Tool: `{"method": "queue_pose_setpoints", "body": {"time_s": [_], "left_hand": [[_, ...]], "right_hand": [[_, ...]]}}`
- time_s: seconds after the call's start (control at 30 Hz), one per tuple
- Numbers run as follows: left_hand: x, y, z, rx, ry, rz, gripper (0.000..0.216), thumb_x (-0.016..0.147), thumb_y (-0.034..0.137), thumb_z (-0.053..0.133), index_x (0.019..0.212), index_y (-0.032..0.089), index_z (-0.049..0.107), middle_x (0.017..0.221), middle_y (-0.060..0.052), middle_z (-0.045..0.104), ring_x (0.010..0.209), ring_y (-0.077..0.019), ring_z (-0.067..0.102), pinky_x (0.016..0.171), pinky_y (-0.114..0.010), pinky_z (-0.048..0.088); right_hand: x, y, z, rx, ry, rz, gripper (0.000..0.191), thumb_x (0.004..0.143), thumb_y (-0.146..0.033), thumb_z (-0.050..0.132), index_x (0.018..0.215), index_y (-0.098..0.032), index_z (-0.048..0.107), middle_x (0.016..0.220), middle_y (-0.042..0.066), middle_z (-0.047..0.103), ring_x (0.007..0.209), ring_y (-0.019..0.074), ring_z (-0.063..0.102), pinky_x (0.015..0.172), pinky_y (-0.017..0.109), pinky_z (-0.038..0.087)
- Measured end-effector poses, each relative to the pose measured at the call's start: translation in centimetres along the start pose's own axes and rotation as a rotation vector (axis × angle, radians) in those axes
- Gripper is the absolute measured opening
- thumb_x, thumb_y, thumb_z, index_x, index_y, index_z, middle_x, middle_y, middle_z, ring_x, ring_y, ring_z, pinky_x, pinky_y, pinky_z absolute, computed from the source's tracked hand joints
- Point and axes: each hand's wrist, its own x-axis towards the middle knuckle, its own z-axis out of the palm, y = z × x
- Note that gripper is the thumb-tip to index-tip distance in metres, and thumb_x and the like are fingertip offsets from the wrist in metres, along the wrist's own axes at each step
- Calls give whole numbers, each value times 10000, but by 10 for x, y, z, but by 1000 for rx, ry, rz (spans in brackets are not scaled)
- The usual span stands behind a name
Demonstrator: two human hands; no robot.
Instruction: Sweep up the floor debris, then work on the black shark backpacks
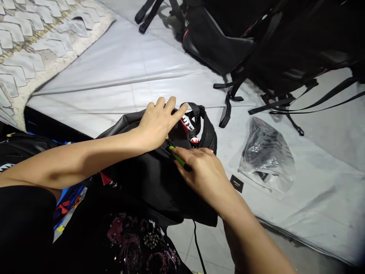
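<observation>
A black bag point(154, 179) lies in front of me on a grey sheet, with a red-and-white printed strap at its top. My left hand point(158, 122) rests flat on the bag's upper part, fingers stretched out. My right hand point(202, 168) is closed in a pinch on a thin green-and-black tool point(178, 157), whose tip touches the bag just under my left hand. What the tip works on is hidden.
A clear plastic bag with a dark item point(266, 154) lies to the right, with a small black tag point(236, 183) near it. Several black backpacks with loose straps point(256, 42) fill the top right. A patterned rug point(34, 42) is at top left.
</observation>
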Motion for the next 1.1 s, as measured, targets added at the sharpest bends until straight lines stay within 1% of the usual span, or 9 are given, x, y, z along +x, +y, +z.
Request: {"method": "queue_pose_setpoints", "body": {"time_s": [0.23,0.3,0.37,0.43,0.53,0.63,0.8,0.97,1.1], "left_hand": [[-2,2,-6,63,-19,20,924,840,287,717,1578,188,172,1571,-212,270,1292,-375,402,999,-460,428],[0,-4,-11,78,-42,44,910,848,252,684,1586,187,154,1581,-207,255,1299,-372,399,1008,-454,433],[2,-13,-18,91,-129,89,954,826,206,671,1597,218,109,1609,-186,215,1322,-363,391,1016,-435,442],[2,-24,-25,107,-272,109,1090,766,209,719,1603,276,24,1649,-162,130,1366,-368,361,1023,-423,452],[-4,-39,-28,136,-399,73,1313,677,299,822,1581,327,-129,1675,-157,-8,1416,-393,309,1019,-437,471],[-14,-46,-22,167,-328,57,1396,658,362,857,1559,325,-210,1673,-168,-26,1408,-400,325,1006,-447,485],[-22,-48,-6,234,-199,55,1403,645,329,878,1573,300,-175,1628,-209,141,1290,-387,448,946,-445,522],[-24,-50,1,232,-128,55,1261,707,206,804,1595,274,-89,1548,-198,292,1232,-358,494,915,-421,538],[-29,-57,2,199,-107,102,1126,775,135,685,1596,294,-69,1598,-176,231,1239,-326,505,915,-395,534]], "right_hand": [[-3,-6,-4,-23,-44,65,232,900,-139,619,1102,-149,732,911,98,777,822,293,734,766,409,507],[-5,-5,-1,22,-3,76,241,887,-141,636,1108,-142,735,888,100,777,804,295,735,763,413,522],[-7,-4,7,192,96,60,280,892,-143,639,1161,-143,716,992,94,779,870,267,741,796,380,546],[-6,-8,19,382,198,50,302,900,-143,638,1196,-143,701,1106,79,764,943,229,738,847,333,558],[-3,-20,36,457,285,76,295,872,-129,662,1162,-138,721,1108,77,764,963,241,737,901,349,554],[2,-33,42,404,272,80,308,867,-141,654,1167,-146,723,1085,88,768,958,271,736,903,396,547],[7,-35,36,346,201,50,304,912,-198,597,1190,-159,713,1019,91,779,919,272,739,853,390,554],[6,-31,40,369,264,53,288,909,-181,599,1172,-168,716,1042,79,776,915,260,739,839,365,554],[6,-32,42,377,312,69,275,897,-172,614,1150,-173,722,1012,71,780,903,264,740,819,366,560]]}}
